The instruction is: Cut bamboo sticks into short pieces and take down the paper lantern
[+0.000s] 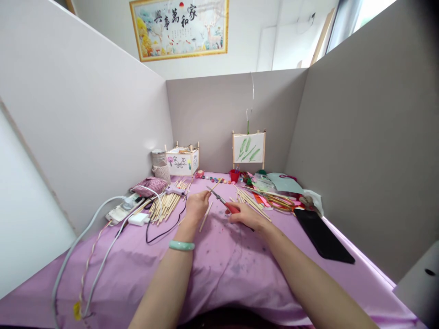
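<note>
The left hand (198, 205) is closed on a thin wooden stick (216, 183) above the middle of the table (236, 274). The right hand (247, 216) is closed around the red handles of the pliers (224, 201), whose metal tip points toward the left fingertips. The tip appears to meet the stick, though the contact point is too small to confirm. A loose stick (206, 217) lies on the purple cloth just beside the left hand. A pile of sticks (168, 205) and a glue gun (175, 190) occupy the left side of the table; a second group of sticks (252, 203) lies beyond the right hand. A black tablet (323, 235) lies near the right edge. Along the far edge, a red cup (234, 175) stands between two paper-panelled frames.
</note>
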A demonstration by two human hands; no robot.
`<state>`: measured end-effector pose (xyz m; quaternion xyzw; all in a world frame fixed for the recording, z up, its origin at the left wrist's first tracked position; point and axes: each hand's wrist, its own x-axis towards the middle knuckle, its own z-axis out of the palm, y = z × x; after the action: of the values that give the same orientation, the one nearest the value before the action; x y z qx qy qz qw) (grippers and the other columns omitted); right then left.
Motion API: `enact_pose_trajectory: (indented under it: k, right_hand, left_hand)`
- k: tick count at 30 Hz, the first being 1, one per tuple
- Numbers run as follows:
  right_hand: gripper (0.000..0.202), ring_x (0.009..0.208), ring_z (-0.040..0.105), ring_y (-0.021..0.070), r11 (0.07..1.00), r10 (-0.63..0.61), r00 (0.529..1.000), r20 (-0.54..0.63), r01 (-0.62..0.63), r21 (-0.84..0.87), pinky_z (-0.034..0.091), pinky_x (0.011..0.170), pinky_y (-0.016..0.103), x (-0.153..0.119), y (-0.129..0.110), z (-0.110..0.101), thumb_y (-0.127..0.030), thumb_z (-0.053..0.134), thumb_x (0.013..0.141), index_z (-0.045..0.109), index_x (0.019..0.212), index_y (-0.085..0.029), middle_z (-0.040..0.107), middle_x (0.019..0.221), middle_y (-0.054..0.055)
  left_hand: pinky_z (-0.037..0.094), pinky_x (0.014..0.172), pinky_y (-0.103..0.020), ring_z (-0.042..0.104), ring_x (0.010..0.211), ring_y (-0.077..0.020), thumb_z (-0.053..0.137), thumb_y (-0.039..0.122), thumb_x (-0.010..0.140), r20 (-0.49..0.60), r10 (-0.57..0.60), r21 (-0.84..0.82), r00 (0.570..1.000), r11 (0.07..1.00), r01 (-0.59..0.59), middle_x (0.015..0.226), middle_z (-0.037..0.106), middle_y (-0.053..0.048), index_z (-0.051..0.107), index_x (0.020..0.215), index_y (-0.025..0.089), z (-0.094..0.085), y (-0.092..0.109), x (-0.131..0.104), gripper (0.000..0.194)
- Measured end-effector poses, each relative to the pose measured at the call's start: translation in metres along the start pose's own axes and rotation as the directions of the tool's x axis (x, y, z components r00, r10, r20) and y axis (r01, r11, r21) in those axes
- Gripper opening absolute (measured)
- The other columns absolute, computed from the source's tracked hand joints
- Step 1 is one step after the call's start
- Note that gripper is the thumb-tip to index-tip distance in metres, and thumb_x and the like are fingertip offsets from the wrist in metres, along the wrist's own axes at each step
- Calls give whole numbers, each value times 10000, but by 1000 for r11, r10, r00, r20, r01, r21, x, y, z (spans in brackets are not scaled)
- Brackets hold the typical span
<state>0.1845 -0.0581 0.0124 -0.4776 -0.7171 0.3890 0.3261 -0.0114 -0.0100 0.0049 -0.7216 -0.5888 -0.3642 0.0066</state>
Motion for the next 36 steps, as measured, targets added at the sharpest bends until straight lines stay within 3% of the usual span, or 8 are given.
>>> enact_pose_trajectory:
  k: [7, 10, 15, 19, 23, 27, 31, 36]
  right_hand:
    - [276, 696, 491, 135, 996, -49, 999, 9, 49, -68, 326, 598, 229, 0, 3, 0, -214, 607, 599, 616, 871, -169, 578, 783, -15]
    - [153, 644, 438, 112, 982, -104, 994, -23, 99, -162, 298, 577, 222, 3, 6, 5, -190, 562, 595, 553, 748, -177, 510, 695, -43]
    - [128, 627, 404, 106, 961, -127, 989, -76, 104, -255, 282, 587, 222, 7, 10, 11, -188, 555, 590, 515, 711, -187, 448, 640, -58]
    - [157, 660, 425, 118, 977, -113, 992, -60, 100, -189, 301, 614, 226, 7, 8, 8, -202, 581, 589, 539, 739, -185, 473, 674, -51]
    - [255, 743, 469, 147, 985, -144, 989, -29, 141, -100, 341, 676, 241, 5, 4, 2, -254, 627, 609, 589, 848, -175, 525, 766, -32]
    - [349, 802, 514, 175, 990, -137, 989, -51, 135, -41, 375, 705, 263, 3, 2, -3, -270, 632, 627, 611, 961, -173, 582, 862, -2]
    - [426, 857, 550, 195, 995, -100, 990, -96, 99, -15, 397, 749, 287, 2, 3, -7, -254, 635, 622, 627, 1039, -171, 624, 967, 25]
    - [408, 854, 573, 195, 998, -39, 991, -131, 46, 49, 417, 708, 276, 0, 2, -7, -246, 641, 621, 641, 1019, -160, 644, 955, 38]
  left_hand:
    - [362, 650, -230, 565, 610, -131, 409, 327, 925, 24, 53, -35, 998, 998, -52, 627, 647, -26, 697, 805, 201, -2, -2, 0, 336]
    - [358, 649, -231, 571, 626, -135, 411, 337, 927, 11, 51, -12, 999, 999, -51, 638, 651, -29, 697, 817, 201, -2, -2, 0, 336]
    - [336, 634, -248, 585, 667, -155, 413, 328, 926, -6, 42, 63, 999, 997, -42, 672, 667, -40, 702, 888, 217, 2, -4, 0, 312]
    - [326, 631, -253, 591, 693, -158, 396, 347, 934, -23, 45, 61, 999, 997, -44, 722, 682, -45, 699, 912, 225, 4, -3, 0, 328]
    - [346, 641, -235, 586, 671, -139, 389, 358, 938, -53, 37, -51, 998, 998, -39, 719, 683, -33, 703, 905, 220, 3, -2, 1, 345]
    - [368, 645, -231, 600, 679, -138, 450, 369, 913, -175, -19, -154, 984, 988, -8, 746, 697, -23, 696, 946, 208, 1, -5, 1, 296]
    - [384, 693, -251, 624, 763, -159, 522, 325, 878, -259, -39, -114, 965, 993, 10, 861, 720, -32, 697, 938, 214, -1, -4, -1, 216]
    - [387, 728, -262, 627, 839, -175, 542, 301, 868, -263, -27, -53, 964, 998, 14, 929, 714, -39, 690, 941, 218, -2, 0, -2, 185]
